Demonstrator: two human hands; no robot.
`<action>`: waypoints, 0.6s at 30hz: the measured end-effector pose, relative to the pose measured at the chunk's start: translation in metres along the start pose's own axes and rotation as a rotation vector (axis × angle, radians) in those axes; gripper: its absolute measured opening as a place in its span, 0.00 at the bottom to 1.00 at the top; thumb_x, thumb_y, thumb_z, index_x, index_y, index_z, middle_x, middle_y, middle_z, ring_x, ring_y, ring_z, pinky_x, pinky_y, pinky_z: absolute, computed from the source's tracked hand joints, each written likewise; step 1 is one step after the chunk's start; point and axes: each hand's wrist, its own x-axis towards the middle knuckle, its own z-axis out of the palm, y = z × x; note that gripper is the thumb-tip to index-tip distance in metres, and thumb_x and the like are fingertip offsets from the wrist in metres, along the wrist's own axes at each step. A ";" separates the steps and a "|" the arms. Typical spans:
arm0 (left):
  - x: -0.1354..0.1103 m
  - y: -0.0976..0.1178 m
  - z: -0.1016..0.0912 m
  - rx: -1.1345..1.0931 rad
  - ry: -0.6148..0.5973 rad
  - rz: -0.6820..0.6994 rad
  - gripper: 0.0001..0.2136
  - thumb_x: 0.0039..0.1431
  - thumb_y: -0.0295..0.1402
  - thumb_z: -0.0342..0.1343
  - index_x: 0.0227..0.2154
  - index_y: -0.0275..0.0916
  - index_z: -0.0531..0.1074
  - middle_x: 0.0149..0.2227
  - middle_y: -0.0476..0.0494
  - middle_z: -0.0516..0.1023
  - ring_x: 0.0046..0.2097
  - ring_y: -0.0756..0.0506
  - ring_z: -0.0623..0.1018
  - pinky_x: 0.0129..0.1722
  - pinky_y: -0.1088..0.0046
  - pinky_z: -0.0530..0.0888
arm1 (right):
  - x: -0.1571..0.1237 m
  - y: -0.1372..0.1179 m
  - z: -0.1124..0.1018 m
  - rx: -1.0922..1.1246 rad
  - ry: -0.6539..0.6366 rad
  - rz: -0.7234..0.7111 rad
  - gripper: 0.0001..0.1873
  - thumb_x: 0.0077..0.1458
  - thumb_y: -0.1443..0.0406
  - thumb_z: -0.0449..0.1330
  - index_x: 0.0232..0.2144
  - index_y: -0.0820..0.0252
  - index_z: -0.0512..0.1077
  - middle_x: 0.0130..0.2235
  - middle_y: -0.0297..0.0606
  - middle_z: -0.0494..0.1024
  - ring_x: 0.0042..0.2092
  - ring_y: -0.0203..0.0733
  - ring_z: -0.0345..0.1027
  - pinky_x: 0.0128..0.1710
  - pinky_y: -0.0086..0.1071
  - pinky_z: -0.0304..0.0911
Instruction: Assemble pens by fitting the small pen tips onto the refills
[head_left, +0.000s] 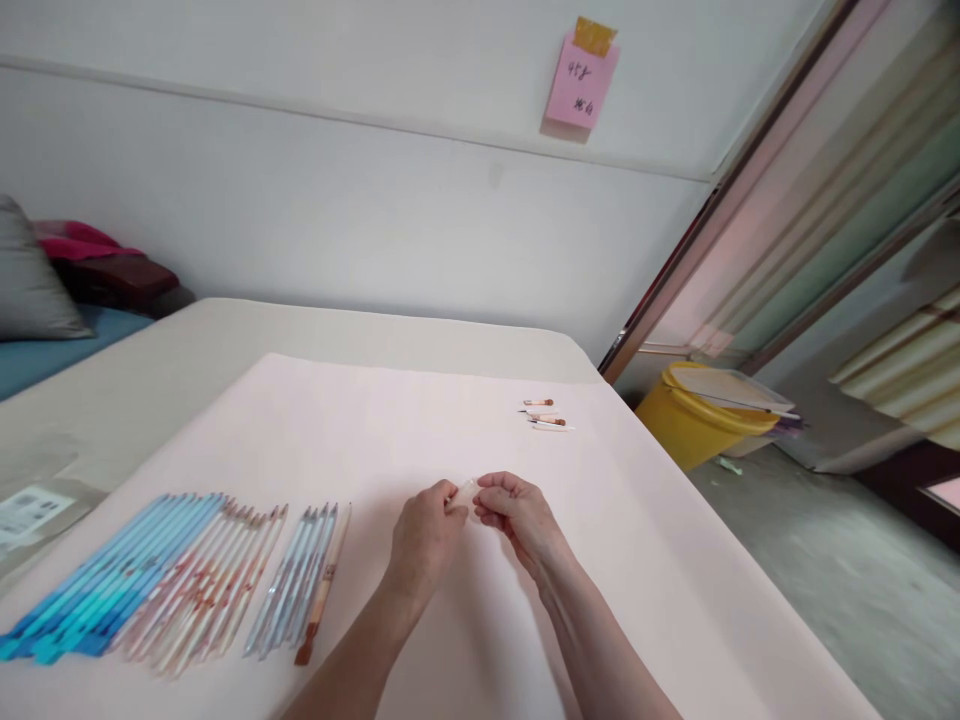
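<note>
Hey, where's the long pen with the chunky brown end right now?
In the head view, the long brown-ended pen lies at lower left on the pale pink surface, just right of the grey-blue pens and left of the person's left hand.

A pink note (583,82) on the far wall (375,220) shows handwritten "45" plus an unclear mark; a white label (31,512) at left is too blurred to read.

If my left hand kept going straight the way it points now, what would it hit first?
Most likely the right hand, just past the small translucent piece pinched in the left hand. Depth is hard to judge from this single view, so it might pass slightly above or below.
</note>
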 end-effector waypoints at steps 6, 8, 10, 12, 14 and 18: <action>0.004 0.000 0.001 -0.074 0.038 -0.016 0.04 0.49 0.30 0.51 0.24 0.41 0.71 0.22 0.52 0.72 0.25 0.51 0.68 0.25 0.76 0.59 | -0.002 0.001 0.003 -0.054 -0.026 0.016 0.13 0.37 0.69 0.65 0.30 0.63 0.71 0.24 0.35 0.75 0.25 0.36 0.69 0.29 0.30 0.63; 0.004 0.001 0.001 -0.107 0.032 -0.007 0.04 0.49 0.30 0.51 0.24 0.40 0.71 0.22 0.52 0.72 0.25 0.51 0.68 0.25 0.76 0.60 | -0.001 0.002 0.004 -0.068 -0.040 0.016 0.13 0.36 0.70 0.64 0.30 0.63 0.71 0.23 0.35 0.75 0.25 0.36 0.68 0.27 0.29 0.61; 0.003 0.001 0.001 -0.135 0.023 0.005 0.04 0.49 0.31 0.52 0.24 0.40 0.71 0.23 0.52 0.73 0.25 0.52 0.68 0.25 0.77 0.60 | -0.001 0.003 0.005 -0.077 -0.054 0.021 0.13 0.35 0.70 0.64 0.29 0.64 0.71 0.22 0.35 0.75 0.23 0.35 0.67 0.26 0.29 0.60; 0.002 0.001 0.003 -0.147 0.011 0.030 0.04 0.49 0.31 0.53 0.23 0.40 0.70 0.25 0.51 0.75 0.27 0.52 0.69 0.25 0.77 0.61 | 0.000 0.003 0.006 -0.081 -0.064 0.020 0.13 0.35 0.70 0.64 0.29 0.64 0.71 0.22 0.35 0.75 0.23 0.35 0.66 0.25 0.29 0.59; 0.003 0.000 0.005 -0.122 0.005 0.067 0.04 0.50 0.30 0.52 0.22 0.40 0.69 0.27 0.51 0.75 0.28 0.52 0.70 0.26 0.77 0.61 | 0.000 0.003 0.006 -0.083 -0.071 0.014 0.13 0.34 0.70 0.64 0.28 0.64 0.71 0.22 0.35 0.74 0.23 0.35 0.66 0.25 0.28 0.58; 0.004 -0.001 0.009 0.087 0.028 0.163 0.08 0.54 0.31 0.50 0.21 0.40 0.68 0.27 0.50 0.72 0.27 0.51 0.69 0.26 0.76 0.59 | -0.002 0.001 0.007 -0.077 -0.064 0.018 0.10 0.36 0.69 0.63 0.27 0.64 0.71 0.22 0.35 0.74 0.23 0.34 0.66 0.25 0.28 0.59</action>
